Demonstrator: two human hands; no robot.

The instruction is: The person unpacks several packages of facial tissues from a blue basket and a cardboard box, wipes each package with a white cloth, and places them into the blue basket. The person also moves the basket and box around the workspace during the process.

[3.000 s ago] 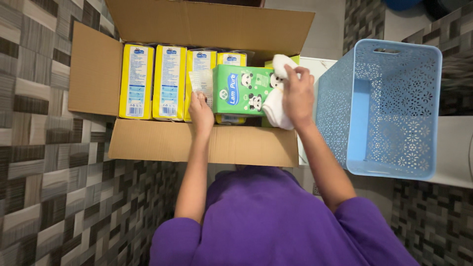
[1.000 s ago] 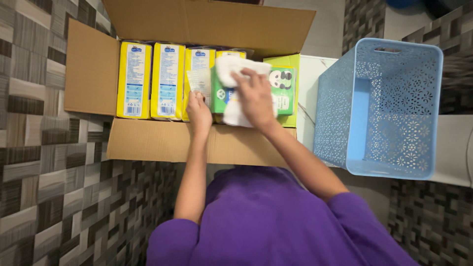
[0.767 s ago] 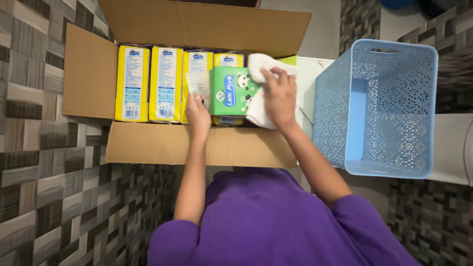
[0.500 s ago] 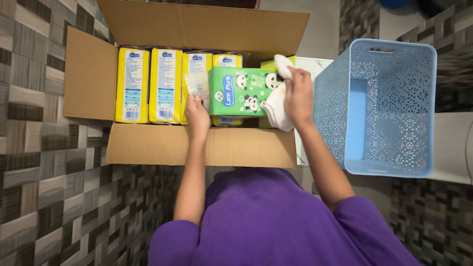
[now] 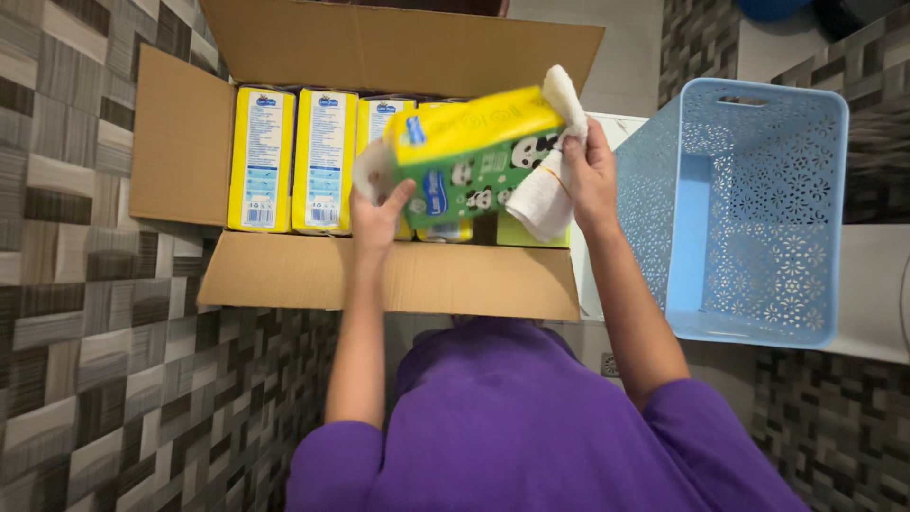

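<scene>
Hands are gripping a pack (image 5: 469, 156) between them above the open carton (image 5: 389, 275). The left hand (image 5: 377, 213) is clasping the pack's near-left corner, thumb showing on the green face, fingers wrapping under the clear crinkled end. The right hand (image 5: 590, 175) is pressing a white cloth (image 5: 550, 185) against the pack's right end, fingers closing over both cloth and pack; the cloth is sticking up past the top corner and hanging down below the palm. The pack is sitting tilted, its yellow face turning upward and its green face with small black-and-white animal drawings facing the person. It is hovering over the right half of the carton, clear of the packs below. Inside the carton, yellow packs (image 5: 294, 156) are standing upright side by side along the left and middle, and a lime-green pack (image 5: 517, 232) is peeking out underneath, just beneath the cloth. The carton's flaps are lying open on all sides. Just beside it to the right, a light-blue perforated basket (image 5: 758, 199) is resting on a pale table (image 5: 877, 284), its side close to the right hand. The person's purple sleeves (image 5: 531, 446) are filling the lower part of the view, with patterned grey tiles (image 5: 95, 379) on the left.
</scene>
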